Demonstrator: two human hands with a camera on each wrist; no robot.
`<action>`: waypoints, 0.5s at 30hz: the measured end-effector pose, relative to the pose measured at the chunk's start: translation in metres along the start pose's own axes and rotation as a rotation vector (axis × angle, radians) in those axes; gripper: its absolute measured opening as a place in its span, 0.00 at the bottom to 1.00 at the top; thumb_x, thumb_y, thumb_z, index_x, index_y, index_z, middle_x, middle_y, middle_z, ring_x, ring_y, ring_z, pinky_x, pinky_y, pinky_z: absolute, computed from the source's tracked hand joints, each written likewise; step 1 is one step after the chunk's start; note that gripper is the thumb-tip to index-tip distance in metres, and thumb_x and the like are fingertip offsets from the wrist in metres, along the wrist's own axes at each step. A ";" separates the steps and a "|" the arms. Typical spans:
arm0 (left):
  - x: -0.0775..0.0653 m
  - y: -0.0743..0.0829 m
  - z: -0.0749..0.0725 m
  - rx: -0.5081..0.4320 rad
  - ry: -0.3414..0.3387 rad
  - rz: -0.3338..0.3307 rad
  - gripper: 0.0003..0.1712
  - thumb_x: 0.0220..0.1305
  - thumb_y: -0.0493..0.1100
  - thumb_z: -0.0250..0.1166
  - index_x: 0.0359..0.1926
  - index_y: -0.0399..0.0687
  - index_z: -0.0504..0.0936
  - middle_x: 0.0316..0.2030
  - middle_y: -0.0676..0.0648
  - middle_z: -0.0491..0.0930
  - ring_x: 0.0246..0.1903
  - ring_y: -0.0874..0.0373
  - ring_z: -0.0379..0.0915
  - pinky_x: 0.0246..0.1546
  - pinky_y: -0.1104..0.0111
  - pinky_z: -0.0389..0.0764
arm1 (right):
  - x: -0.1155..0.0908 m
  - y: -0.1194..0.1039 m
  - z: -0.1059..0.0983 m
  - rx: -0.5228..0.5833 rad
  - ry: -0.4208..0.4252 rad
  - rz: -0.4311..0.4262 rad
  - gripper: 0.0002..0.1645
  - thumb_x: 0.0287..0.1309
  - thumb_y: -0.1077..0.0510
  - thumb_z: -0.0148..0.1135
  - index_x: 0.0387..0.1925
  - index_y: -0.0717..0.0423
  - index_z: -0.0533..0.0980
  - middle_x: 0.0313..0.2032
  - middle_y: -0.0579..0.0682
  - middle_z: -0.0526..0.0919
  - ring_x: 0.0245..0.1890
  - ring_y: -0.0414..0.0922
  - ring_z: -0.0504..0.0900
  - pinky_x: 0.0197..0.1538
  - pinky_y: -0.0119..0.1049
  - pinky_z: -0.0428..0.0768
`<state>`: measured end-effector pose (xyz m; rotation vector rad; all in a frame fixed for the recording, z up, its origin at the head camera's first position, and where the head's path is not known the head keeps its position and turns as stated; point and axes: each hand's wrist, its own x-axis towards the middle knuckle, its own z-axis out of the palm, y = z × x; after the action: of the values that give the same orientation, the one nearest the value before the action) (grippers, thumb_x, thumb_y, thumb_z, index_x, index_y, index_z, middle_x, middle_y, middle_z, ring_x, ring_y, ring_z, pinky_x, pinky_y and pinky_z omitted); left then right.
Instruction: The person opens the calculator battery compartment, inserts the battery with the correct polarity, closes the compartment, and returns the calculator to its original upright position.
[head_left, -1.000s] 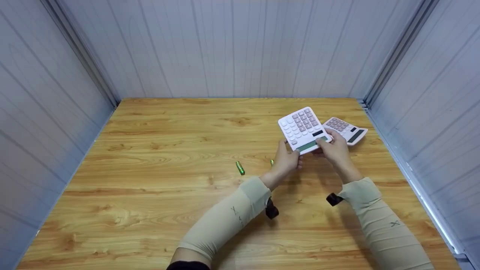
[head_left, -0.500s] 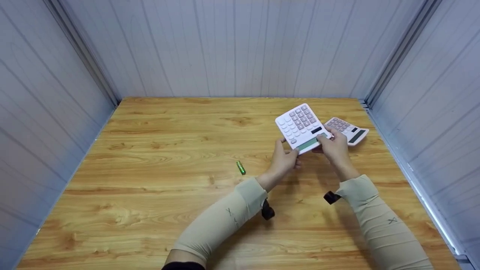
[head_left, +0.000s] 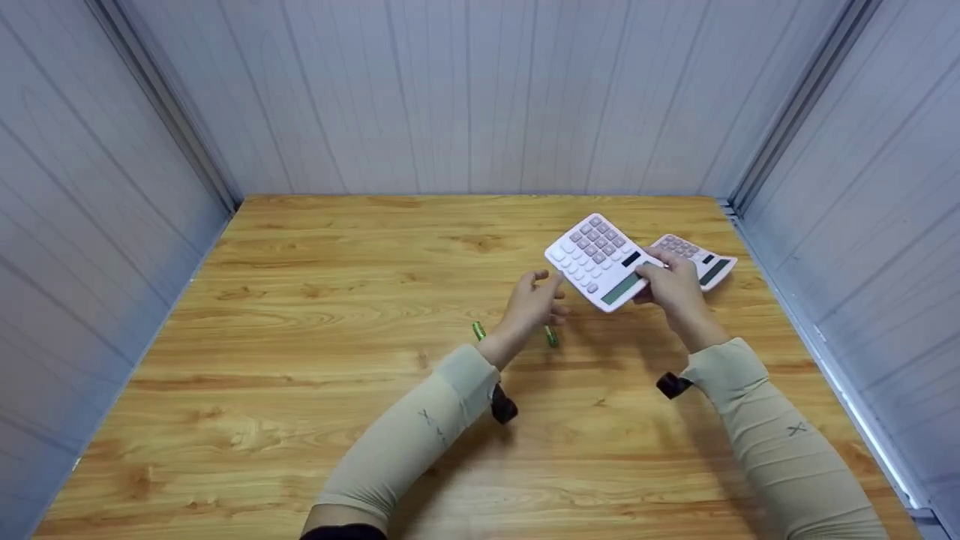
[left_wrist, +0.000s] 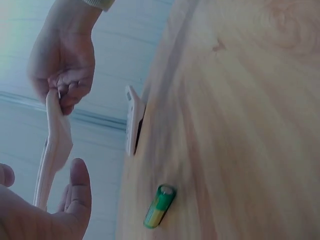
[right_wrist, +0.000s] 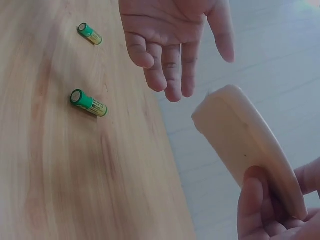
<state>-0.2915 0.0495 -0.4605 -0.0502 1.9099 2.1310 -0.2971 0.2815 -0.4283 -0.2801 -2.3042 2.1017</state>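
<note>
In the head view my right hand [head_left: 675,292] pinches a pale pink calculator [head_left: 600,259] by its display end, thumb on top, holding it tilted above the table. My left hand [head_left: 529,304] is off the calculator, just left of its lower corner, with fingers spread and nothing in them. The right wrist view shows the calculator's underside [right_wrist: 235,135] and the left palm [right_wrist: 167,30] facing it. Two green batteries lie on the table: one battery [right_wrist: 92,103] below the left hand, another battery [right_wrist: 90,34] partly hidden by the left wrist in the head view.
A second pink calculator [head_left: 712,268] lies on the wooden table [head_left: 300,360] behind the right hand, partly covered by it. Pale panel walls [head_left: 465,97] stand at the back and on both sides.
My left hand has let go of the calculator and moved left. The calculator, now in the right hand alone, has turned slightly. One battery has come into sight below the left hand.
</note>
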 end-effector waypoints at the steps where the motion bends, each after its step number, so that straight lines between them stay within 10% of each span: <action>1: 0.001 0.002 -0.003 -0.001 -0.001 -0.002 0.36 0.84 0.53 0.56 0.80 0.34 0.62 0.61 0.31 0.81 0.47 0.39 0.88 0.42 0.61 0.93 | 0.000 -0.001 0.001 -0.009 -0.003 0.000 0.32 0.75 0.68 0.53 0.77 0.71 0.67 0.31 0.36 0.87 0.22 0.35 0.86 0.27 0.27 0.86; 8: 0.004 0.014 -0.027 0.036 -0.049 0.003 0.28 0.87 0.53 0.50 0.69 0.36 0.75 0.60 0.33 0.82 0.43 0.49 0.87 0.44 0.62 0.93 | -0.003 -0.003 0.010 -0.050 -0.035 0.019 0.32 0.74 0.67 0.53 0.76 0.69 0.69 0.31 0.36 0.87 0.22 0.34 0.83 0.24 0.26 0.81; 15: 0.005 0.017 -0.050 0.051 -0.121 0.032 0.25 0.86 0.51 0.50 0.65 0.35 0.77 0.46 0.44 0.83 0.52 0.38 0.87 0.42 0.65 0.92 | -0.006 -0.005 0.018 -0.076 -0.103 0.025 0.31 0.73 0.68 0.52 0.75 0.69 0.70 0.32 0.37 0.88 0.21 0.34 0.81 0.23 0.26 0.78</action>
<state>-0.3085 -0.0001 -0.4510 0.1176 1.9064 2.0546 -0.2942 0.2626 -0.4243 -0.2070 -2.4538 2.0904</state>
